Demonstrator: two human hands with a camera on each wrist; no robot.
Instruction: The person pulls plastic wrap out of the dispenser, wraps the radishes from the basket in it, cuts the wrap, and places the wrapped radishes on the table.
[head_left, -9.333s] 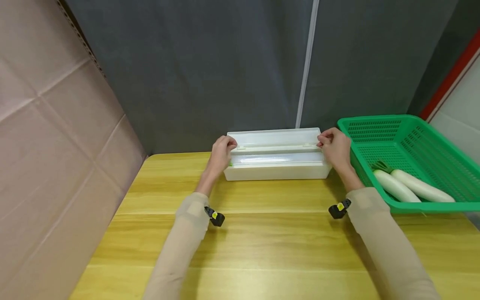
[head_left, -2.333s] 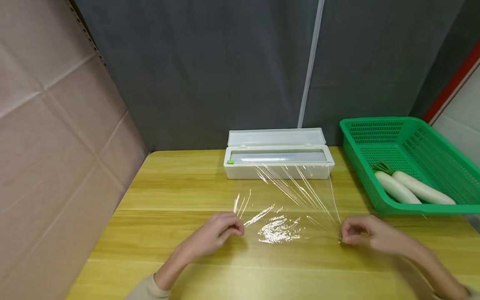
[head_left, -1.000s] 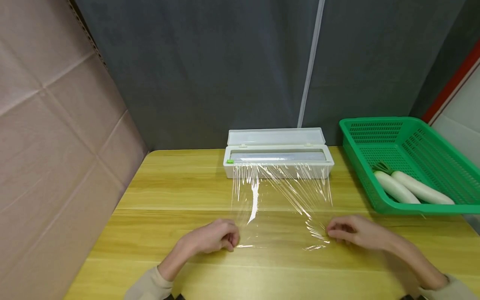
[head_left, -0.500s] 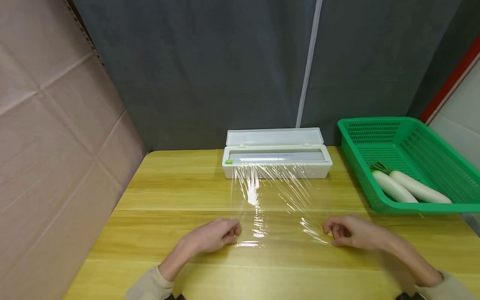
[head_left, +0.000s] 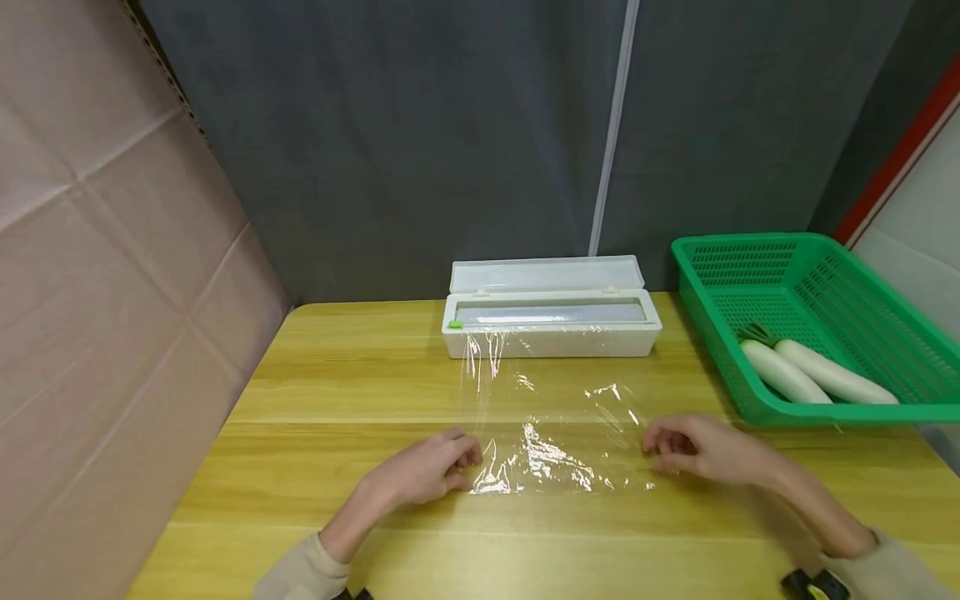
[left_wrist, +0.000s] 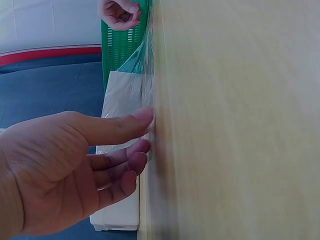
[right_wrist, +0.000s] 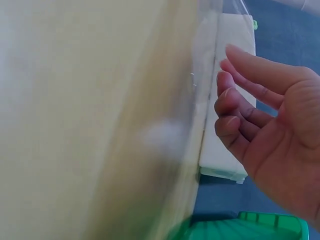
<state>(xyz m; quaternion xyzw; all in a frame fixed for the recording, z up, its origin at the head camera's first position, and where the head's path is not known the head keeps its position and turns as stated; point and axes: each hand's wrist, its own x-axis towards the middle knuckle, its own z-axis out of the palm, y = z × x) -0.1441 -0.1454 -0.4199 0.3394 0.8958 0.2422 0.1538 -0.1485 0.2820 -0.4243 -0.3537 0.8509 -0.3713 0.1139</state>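
Observation:
A sheet of clear plastic wrap (head_left: pixel 551 454) runs from the white wrap dispenser box (head_left: pixel 555 343) toward the front of the wooden table, slack and wrinkled with bright glints. My left hand (head_left: pixel 431 468) is at the sheet's front left corner. In the left wrist view its thumb and bent fingers (left_wrist: pixel 131 162) stand apart, tips right at the film. Beside the right edge is my right hand (head_left: pixel 701 450), fingers loosely bent and thumb apart from them, with nothing seen between. The box's lid (head_left: pixel 547 273) is raised, and a green slider (head_left: pixel 455 324) sits at its left end.
A green plastic basket (head_left: pixel 708 354) stands at the right, two white radishes (head_left: pixel 836 372) inside it. Behind the wooden table (head_left: pixel 337 392) hangs a dark grey curtain (head_left: pixel 397 150). A pinkish panel (head_left: pixel 112 275) rises along the left side.
The wrap was drawn out of the box toward the front earlier. Over the last second it has gone from taut to slack, while thumb and fingers of both hands have spread at its corners.

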